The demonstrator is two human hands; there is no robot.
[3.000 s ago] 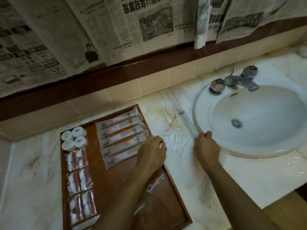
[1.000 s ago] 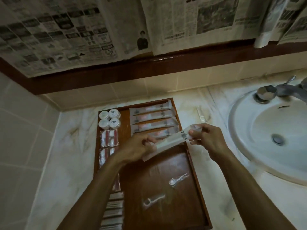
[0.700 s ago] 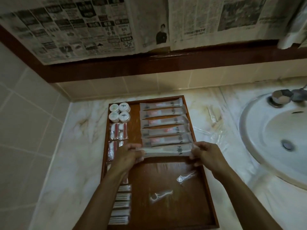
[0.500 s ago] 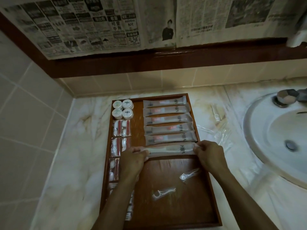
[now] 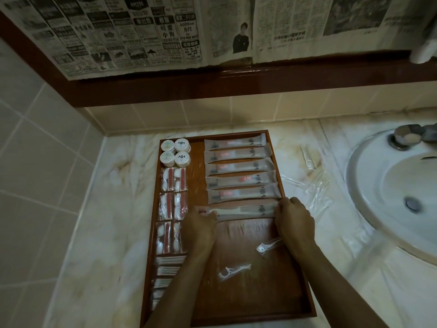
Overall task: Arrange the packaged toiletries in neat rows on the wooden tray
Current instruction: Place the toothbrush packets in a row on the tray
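A wooden tray (image 5: 250, 301) lies on the marble counter. Several long toothbrush packets (image 5: 238, 172) form a stack of rows at its far right. Below them lies one more toothbrush packet (image 5: 246, 211); my left hand (image 5: 201, 227) pinches its left end and my right hand (image 5: 294, 221) pinches its right end, pressing it flat on the tray. Down the left side run small round white jars (image 5: 175, 152), red-and-white sachets (image 5: 173, 192) and cotton-bud packs (image 5: 169, 268). Two wrapped floss picks (image 5: 234, 271) lie loose on the bare tray wood.
The white sink (image 5: 402, 190) with its tap (image 5: 406, 137) is at the right. Loose clear packets (image 5: 309, 169) lie on the counter between tray and sink. Tiled wall stands close on the left; newspaper hangs on the wall above the counter.
Both hands carried the toothbrush packet over from near the sink and lowered it flat onto the tray under the existing rows. The view shifted left to centre on the tray.
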